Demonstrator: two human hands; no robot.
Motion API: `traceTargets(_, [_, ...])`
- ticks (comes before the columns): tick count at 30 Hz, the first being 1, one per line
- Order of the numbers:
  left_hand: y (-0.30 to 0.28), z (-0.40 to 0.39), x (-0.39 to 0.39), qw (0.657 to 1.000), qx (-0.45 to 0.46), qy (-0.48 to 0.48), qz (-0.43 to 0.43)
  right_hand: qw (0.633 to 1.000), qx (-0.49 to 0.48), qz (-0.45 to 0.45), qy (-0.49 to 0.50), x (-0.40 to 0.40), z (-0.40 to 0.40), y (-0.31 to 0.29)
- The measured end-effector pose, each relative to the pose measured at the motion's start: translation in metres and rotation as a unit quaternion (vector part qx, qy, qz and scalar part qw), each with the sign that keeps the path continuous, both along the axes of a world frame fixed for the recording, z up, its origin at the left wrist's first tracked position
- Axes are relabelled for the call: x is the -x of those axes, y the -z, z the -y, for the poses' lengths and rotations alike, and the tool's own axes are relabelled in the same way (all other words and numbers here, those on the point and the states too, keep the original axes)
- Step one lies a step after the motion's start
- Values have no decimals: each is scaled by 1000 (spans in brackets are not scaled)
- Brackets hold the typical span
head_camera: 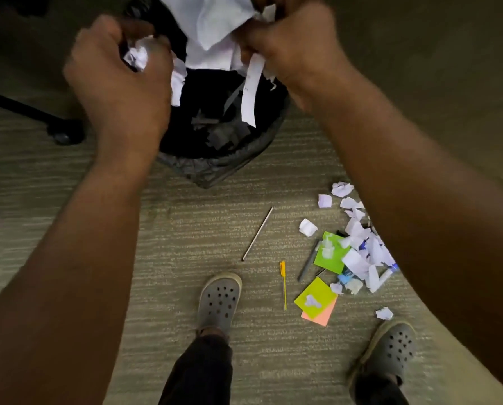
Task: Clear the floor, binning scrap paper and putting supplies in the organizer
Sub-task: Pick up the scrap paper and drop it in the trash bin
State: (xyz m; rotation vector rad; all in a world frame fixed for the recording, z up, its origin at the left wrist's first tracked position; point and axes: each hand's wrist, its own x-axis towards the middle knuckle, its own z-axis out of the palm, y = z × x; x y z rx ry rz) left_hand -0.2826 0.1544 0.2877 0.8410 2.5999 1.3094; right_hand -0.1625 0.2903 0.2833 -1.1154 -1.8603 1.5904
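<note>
Both my hands are over the black-lined waste bin (215, 168). My left hand (119, 80) is closed around crumpled white scrap paper (138, 55). My right hand (291, 45) grips more white paper, with a large sheet (212, 21) and a long strip (251, 92) hanging over the bin's mouth. Dark scraps lie inside the bin. On the carpet to the right lies a pile of torn white scraps (361, 244) mixed with green sticky notes (330, 254), a yellow-green pad on an orange pad (316, 299), a grey pen (308, 263), a yellow pen (283, 285) and a thin pencil (257, 233).
My two feet in grey clogs (219, 299) (390, 352) stand on the striped carpet near the supplies. A black chair leg with a caster (63, 133) lies left of the bin. A lone paper ball (384, 313) sits by my right foot.
</note>
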Motion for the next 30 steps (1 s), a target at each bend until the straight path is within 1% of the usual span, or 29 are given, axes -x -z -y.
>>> traceTargets(2, [11, -3, 5, 1000, 4, 12, 4, 993, -68, 85, -38, 12, 1, 21])
traceTargets(5, [33, -4, 5, 999, 45, 14, 1, 977, -148, 139, -65, 20, 2, 51])
traceTargets(7, [50, -3, 1, 996, 86, 24, 21, 962, -168, 193, -96, 20, 3, 67])
traceTargets(9, [64, 0, -5, 988, 136, 59, 43, 943, -186, 248, -125, 17, 5, 78])
traceTargets(10, [69, 2, -6, 985, 153, 74, 42, 937, -201, 253, -131, 14, 7, 80])
traceTargets(11, [72, 5, -8, 983, 161, 81, 33, 935, -217, 247, -130, 12, 8, 80])
traceTargets(13, [72, 8, -10, 985, 148, 83, 10, 942, -233, 215, -107, 5, 10, 75])
traceTargets(16, [67, 10, -19, 991, 101, 87, 9, 959, -213, 175, -71, -7, 9, 63])
traceTargets(20, [60, 7, -35, 994, 60, 91, -6, 967, -202, 136, -68, -29, 7, 50])
traceTargets(21, [58, 6, -39, 995, 45, 89, -13, 970, -211, 115, -43, -32, 8, 46])
traceTargets(23, [55, 5, -47, 997, 8, 71, -25, 975, -212, 57, 44, -33, 13, 43])
traceTargets(25, [54, 6, -55, 999, -18, 43, -21, 970, -205, -6, 131, -25, 20, 40])
traceTargets(26, [55, 7, -58, 999, -20, 29, -14, 966, -212, -23, 144, -18, 21, 41])
traceTargets(27, [56, 8, -60, 1000, -16, 16, -6, 968, -222, -23, 115, -11, 22, 41])
traceTargets(28, [58, 9, -60, 1000, -8, 7, 0, 971, -234, 19, 52, -4, 20, 38])
traceTargets(29, [60, 10, -61, 1000, 2, 2, 3, 963, -249, 104, -31, 2, 18, 38])
traceTargets(30, [61, 11, -62, 1000, 12, 1, 5, 937, -266, 193, -116, 4, 14, 44])
